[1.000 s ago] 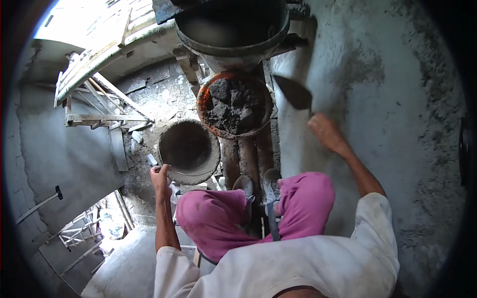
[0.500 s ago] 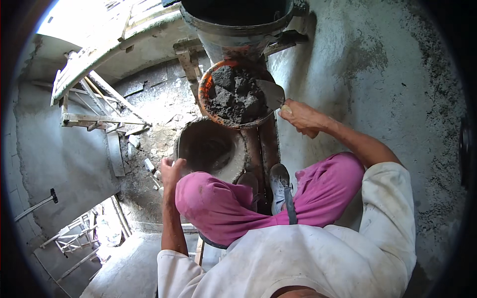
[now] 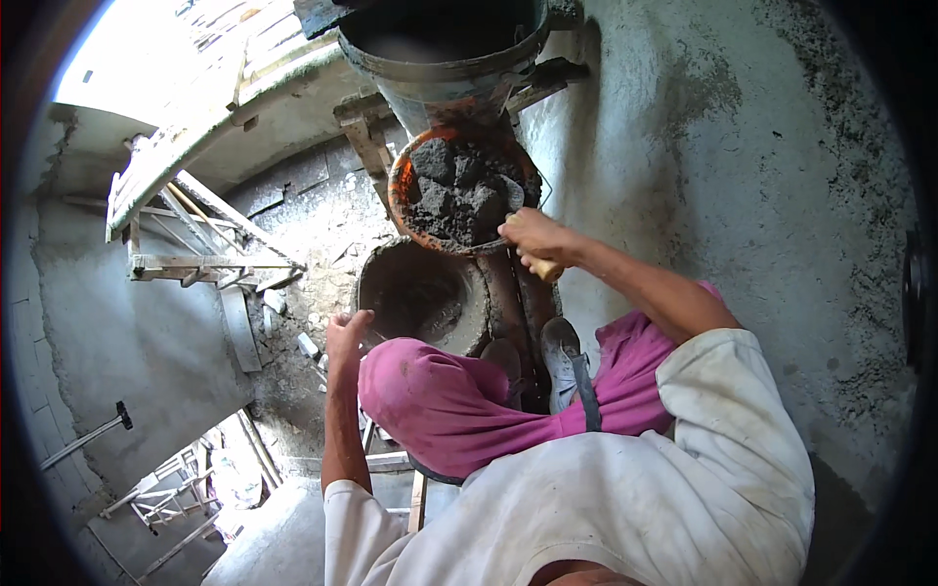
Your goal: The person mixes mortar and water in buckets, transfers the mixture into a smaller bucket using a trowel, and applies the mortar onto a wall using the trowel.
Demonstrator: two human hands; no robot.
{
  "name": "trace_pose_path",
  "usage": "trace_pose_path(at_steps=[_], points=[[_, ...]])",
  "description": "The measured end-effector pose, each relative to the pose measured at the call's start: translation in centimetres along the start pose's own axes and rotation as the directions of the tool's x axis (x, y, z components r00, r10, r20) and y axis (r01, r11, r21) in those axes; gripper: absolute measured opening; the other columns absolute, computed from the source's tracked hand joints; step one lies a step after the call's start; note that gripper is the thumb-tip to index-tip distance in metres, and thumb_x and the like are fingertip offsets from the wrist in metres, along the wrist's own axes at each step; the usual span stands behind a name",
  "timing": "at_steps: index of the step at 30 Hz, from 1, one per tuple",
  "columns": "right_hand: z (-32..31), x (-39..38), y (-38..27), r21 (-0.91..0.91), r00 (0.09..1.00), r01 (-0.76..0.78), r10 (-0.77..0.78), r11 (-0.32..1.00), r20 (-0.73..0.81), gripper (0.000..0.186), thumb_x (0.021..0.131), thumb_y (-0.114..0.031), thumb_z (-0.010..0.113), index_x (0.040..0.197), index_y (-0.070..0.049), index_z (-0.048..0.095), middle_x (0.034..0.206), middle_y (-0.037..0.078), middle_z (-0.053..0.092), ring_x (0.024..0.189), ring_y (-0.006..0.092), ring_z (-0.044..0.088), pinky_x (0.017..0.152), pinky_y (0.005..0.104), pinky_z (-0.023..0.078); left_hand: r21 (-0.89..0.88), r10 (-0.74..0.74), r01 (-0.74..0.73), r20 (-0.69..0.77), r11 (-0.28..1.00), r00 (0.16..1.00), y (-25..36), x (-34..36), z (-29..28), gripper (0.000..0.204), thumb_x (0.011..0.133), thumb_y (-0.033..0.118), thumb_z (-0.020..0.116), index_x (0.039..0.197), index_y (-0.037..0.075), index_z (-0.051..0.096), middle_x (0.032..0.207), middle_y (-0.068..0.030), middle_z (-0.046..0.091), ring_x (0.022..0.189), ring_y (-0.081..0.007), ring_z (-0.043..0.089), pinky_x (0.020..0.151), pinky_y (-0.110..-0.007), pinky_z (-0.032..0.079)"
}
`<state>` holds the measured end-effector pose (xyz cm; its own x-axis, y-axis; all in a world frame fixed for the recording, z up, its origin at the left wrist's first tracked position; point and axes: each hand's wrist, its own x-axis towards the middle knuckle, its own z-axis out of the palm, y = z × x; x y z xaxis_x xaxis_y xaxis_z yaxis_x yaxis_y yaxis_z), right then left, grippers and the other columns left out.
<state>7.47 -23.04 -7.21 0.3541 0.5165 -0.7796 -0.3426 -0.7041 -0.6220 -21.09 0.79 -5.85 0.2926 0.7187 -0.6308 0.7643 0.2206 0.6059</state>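
My right hand (image 3: 535, 237) is closed around the wooden handle of a trowel (image 3: 511, 193). The trowel's blade is partly sunk in the right side of dark grey mortar (image 3: 454, 190), which lies in clumps in an orange bucket (image 3: 399, 186) with a smeared rim. Nearer to me is a wide, mortar-crusted tub (image 3: 476, 303), with some wet mix on its dark inside. My left hand (image 3: 346, 337) holds nothing and hovers by the tub's left rim, beside my knee; its fingers are loosely bent and apart.
A large dark bucket (image 3: 445, 61) stands beyond the orange one, on wooden supports. At right rises a rough plastered wall (image 3: 703, 176). Wooden framing (image 3: 210, 262) and rubble (image 3: 309, 345) are at left, with a hammer-like tool (image 3: 88, 437) farther out. Boards run beneath my shoes.
My right hand has moved left and inward, and the trowel blade has gone from above the bucket's right rim into the mortar. The left hand stays near the tub, its fingers more bent.
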Motion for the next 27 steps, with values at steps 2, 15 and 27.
trace_pose_path(at_steps=[2, 15, 27], points=[[0.0, -1.8, -0.3, 0.150, 0.998, -0.058, 0.053, 0.987, 0.034, 0.028, 0.094, -0.033, 0.056, 0.092, -0.006, 0.049, 0.067, 0.004, 0.050, 0.048, 0.0138, 0.053, 0.040, 0.0305, 0.049, -0.033, 0.056, -0.055, 0.020, 0.998, 0.998, -0.3, -0.4, -0.2, 0.043, 0.069, 0.031, 0.078, 0.087, 0.001, 0.053, 0.076, -0.0053, 0.056, 0.063, -0.0133, 0.051, 0.055, -0.030, 0.044], [2.8, -2.3, 2.5, 0.310, 0.999, 0.047, -0.041, 0.949, -0.026, 0.036, 0.094, -0.044, 0.056, 0.109, -0.013, 0.046, 0.073, 0.000, 0.050, 0.052, 0.0076, 0.051, 0.044, 0.0238, 0.047, -0.170, 0.052, -0.050, 0.011, 0.984, 0.999, -0.8, -0.9, 0.0, 0.045, 0.072, 0.029, 0.081, 0.086, 0.007, 0.045, 0.073, 0.0012, 0.046, 0.061, -0.0078, 0.039, 0.052, -0.027, 0.036], [5.7, -8.1, -0.3, 0.347, 0.967, 0.246, -0.208, 0.905, -0.144, 0.040, 0.094, -0.044, 0.058, 0.104, -0.008, 0.045, 0.072, 0.001, 0.050, 0.049, 0.0080, 0.050, 0.042, 0.0241, 0.045, -0.137, 0.009, -0.005, 0.025, 0.991, 1.000, -0.9, -0.3, 0.0, 0.063, 0.073, 0.037, 0.081, 0.108, -0.001, 0.045, 0.087, -0.0037, 0.053, 0.076, -0.0108, 0.046, 0.066, -0.028, 0.039]])
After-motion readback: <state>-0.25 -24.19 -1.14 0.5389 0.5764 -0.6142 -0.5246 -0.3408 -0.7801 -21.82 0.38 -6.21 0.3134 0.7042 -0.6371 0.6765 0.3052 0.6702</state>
